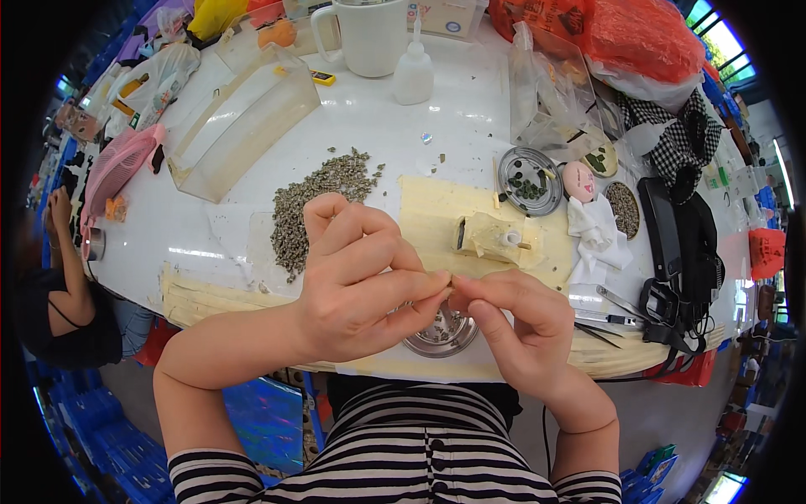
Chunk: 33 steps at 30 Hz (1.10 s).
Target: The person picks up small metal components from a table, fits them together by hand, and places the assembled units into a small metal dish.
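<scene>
- Left hand [361, 286]: raised above the near edge of the table; thumb and index fingertip pinched together on a tiny piece, other fingers curled.
- Right hand [525, 328]: facing the left; index fingertip at the same piece, thumb just below. Whether it also grips the piece cannot be told.
- Small brownish piece [452, 284]: one, between the fingertips of both hands, mostly hidden by them; exact shape too small to tell.
- Metal dish [442, 354]: round, beneath the fingertips, small bits inside; partly covered by the hands.
- Heap of grey-brown pieces [323, 197]: loose, on the white table [210, 252], beyond the left hand.
- Yellowish sheet [428, 202]: flat on the table, beyond the hands.
- Tape-wrapped block [483, 231]: on the sheet, a white tip on its right part.
- Clear round dish [544, 207]: dark green bits inside, beyond the block and to its right.
- White tissue [598, 235]: crumpled, right of the block.
- Tweezers [620, 302]: metal, to the right of the right hand.
- Squeeze bottle [414, 77]: white, upright, narrow spout, at the far side.
- White mug [372, 38]: large, beside the bottle.
- Clear tray [273, 130]: long, curved, beyond the heap to the left.
- Red plastic bag [646, 42]: far right.
</scene>
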{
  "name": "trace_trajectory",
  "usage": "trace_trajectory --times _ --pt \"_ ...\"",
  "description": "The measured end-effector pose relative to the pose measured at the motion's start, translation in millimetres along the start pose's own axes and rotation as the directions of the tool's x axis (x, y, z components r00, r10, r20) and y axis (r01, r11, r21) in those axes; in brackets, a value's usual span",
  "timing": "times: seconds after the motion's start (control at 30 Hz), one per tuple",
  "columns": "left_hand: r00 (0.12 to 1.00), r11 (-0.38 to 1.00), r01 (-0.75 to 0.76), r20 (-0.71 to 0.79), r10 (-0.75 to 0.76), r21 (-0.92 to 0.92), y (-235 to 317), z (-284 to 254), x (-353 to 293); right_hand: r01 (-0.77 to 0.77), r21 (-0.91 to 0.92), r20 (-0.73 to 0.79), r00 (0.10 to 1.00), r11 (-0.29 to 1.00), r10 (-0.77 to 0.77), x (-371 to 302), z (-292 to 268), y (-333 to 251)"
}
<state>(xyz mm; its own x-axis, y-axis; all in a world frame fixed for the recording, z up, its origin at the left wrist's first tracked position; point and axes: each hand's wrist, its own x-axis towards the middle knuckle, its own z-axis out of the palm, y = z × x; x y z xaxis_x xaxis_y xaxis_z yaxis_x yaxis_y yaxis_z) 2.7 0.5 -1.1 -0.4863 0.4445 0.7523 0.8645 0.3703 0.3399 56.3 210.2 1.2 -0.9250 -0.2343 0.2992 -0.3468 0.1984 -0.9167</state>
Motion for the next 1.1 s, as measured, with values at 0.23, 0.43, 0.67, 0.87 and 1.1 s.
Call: trace_trajectory --times 0.23,0.43,0.67,0.87,1.1 --pt "0.994 0.992 -0.103 -0.027 0.105 0.069 3 0 0 -0.392 0.544 0.209 0.92 0.742 0.333 -2 -4 0" --pt "0.984 0.982 -0.175 0.019 0.175 0.075 5 0 -1 -0.444 0.572 0.271 0.896 0.69 0.352 -3 -6 6" --pt "0.993 0.987 -0.114 0.003 0.115 0.112 9 3 -2 0.027 -0.038 -0.05 0.998 0.999 -0.029 -2 2 4" --pt "0.998 0.999 0.033 0.05 -0.034 0.019 6 3 2 0.389 -0.465 -0.03 0.891 0.795 -0.454 3 10 4" --pt "0.994 0.995 0.073 0.092 -0.067 -0.062 4 -1 4 0.348 -0.45 -0.053 0.909 0.822 -0.414 1 8 4"
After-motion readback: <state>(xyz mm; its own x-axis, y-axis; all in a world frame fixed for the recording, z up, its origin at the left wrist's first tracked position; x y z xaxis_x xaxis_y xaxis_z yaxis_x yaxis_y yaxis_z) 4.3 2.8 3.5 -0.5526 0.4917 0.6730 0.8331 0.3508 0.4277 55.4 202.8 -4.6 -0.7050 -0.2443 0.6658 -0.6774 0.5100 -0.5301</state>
